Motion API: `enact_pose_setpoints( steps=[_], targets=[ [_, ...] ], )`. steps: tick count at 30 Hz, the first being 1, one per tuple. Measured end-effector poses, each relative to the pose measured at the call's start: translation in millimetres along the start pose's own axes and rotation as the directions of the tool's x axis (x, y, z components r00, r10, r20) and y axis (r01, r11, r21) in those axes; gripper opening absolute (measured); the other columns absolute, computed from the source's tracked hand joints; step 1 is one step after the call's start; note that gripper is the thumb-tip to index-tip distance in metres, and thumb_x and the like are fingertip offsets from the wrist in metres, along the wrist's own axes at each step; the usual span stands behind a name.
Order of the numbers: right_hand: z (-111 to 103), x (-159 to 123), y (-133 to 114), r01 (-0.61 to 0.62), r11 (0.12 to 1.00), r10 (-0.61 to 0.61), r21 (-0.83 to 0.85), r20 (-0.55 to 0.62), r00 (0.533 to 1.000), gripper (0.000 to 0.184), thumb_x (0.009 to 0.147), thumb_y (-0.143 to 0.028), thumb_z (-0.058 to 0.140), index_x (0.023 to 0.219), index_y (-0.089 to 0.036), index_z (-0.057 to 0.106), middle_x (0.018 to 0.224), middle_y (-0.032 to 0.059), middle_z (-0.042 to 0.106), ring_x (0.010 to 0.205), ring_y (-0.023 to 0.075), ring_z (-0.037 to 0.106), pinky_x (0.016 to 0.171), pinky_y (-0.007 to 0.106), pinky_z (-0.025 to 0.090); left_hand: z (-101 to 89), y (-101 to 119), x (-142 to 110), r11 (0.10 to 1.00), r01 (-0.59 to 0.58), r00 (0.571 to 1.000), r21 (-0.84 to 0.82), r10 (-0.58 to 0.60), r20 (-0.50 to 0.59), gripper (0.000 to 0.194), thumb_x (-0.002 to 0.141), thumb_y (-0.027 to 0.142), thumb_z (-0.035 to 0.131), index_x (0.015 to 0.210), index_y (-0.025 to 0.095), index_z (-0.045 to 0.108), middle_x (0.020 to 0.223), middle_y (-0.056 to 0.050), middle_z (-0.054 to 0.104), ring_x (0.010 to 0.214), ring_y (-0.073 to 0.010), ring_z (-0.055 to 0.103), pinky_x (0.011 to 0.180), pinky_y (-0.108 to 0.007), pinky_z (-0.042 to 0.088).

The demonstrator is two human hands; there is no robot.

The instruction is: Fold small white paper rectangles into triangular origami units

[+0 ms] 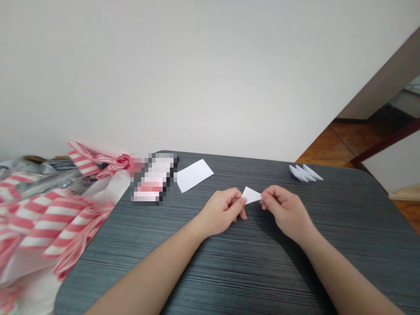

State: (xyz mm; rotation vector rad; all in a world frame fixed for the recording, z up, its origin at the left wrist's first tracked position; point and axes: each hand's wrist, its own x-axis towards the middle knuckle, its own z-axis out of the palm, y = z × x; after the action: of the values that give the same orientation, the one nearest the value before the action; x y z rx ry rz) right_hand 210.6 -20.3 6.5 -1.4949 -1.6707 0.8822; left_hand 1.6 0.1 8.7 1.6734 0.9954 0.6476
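1. left hand [220,211]: narrow pinch, fingers curled inward. thumb and fingertips grip the left corner of a folded white paper triangle [251,195].
2. right hand [287,212]: narrow pinch, fingers curled inward. thumb and fingertips grip the opposite end of the same paper, so both hands share the load.
3. paper location: held just above the dark grey wood-grain table [262,271], between the two hands, near the middle of the table and closer to the far edge than to the near edge. the point of the paper faces the far edge.
4. far edge, centre: a flat white paper rectangle [193,175] lies on the table, well left of the hands.
5. far right corner: a small group of folded white paper pieces [305,173] lies overlapping on the table, well apart from the right hand.
6. far left corner: a pink-and-white item [152,178] rests on the table, pixelated and too blurred to identify. it lies just beside the white paper rectangle.
7. beyond the left edge: a heap of pink-and-white striped wrapping [49,223] reaches the table edge, with a knotted section [118,162] near the far left corner.
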Motion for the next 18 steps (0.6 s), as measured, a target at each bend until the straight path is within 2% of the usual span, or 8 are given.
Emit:
enact_pose_setpoints(
  steps=[6,10,14,18],
  targets=[
    [2.0,-1.7,4.3,-0.007,0.996,0.009,0.090,-0.023,1.000,0.021,0.096,-0.033,0.052,0.105,-0.021,0.067,0.074,0.0010,0.064,0.067,0.0167,0.059,0.064,0.029,0.044,1.3,-1.6,0.7,1.000,0.016,1.000,-0.005,-0.016,-0.022,0.029,0.097,0.036,0.049,0.075,0.017,0.054,0.068,-0.003,0.072,0.051,-0.0102,0.055,0.050,-0.020,0.040],
    [3.4,-1.8,12.7,-0.049,0.991,0.047,0.121,0.022,0.999,0.017,0.095,-0.033,0.054,0.100,-0.022,0.067,0.069,-0.0003,0.063,0.064,0.0154,0.057,0.060,0.028,0.042,-0.7,-5.8,-0.4,0.999,-0.029,0.999,-0.031,0.030,0.034,0.035,0.098,0.040,0.047,0.077,0.015,0.060,0.071,-0.004,0.072,0.054,-0.0106,0.056,0.053,-0.021,0.041],
    [6.4,-1.1,18.4,-0.088,0.953,0.082,0.290,0.035,0.996,0.015,0.094,-0.032,0.057,0.101,-0.022,0.064,0.068,-0.0017,0.059,0.060,0.0132,0.053,0.055,0.025,0.040,-2.4,-10.0,0.4,0.986,-0.089,0.994,-0.143,0.097,0.046,0.047,0.102,0.044,0.034,0.086,0.012,0.066,0.077,-0.007,0.072,0.055,-0.0108,0.057,0.055,-0.022,0.044],
    [9.7,-0.1,15.8,-0.127,0.860,0.094,0.494,0.091,0.991,0.015,0.093,-0.033,0.060,0.102,-0.022,0.059,0.067,-0.0034,0.056,0.058,0.0116,0.051,0.052,0.023,0.038,-0.8,-11.7,2.6,0.979,-0.105,0.994,-0.172,0.106,-0.001,0.034,0.100,0.037,0.041,0.107,0.013,0.064,0.082,-0.005,0.071,0.052,-0.0089,0.055,0.052,-0.021,0.044]
  ],
)
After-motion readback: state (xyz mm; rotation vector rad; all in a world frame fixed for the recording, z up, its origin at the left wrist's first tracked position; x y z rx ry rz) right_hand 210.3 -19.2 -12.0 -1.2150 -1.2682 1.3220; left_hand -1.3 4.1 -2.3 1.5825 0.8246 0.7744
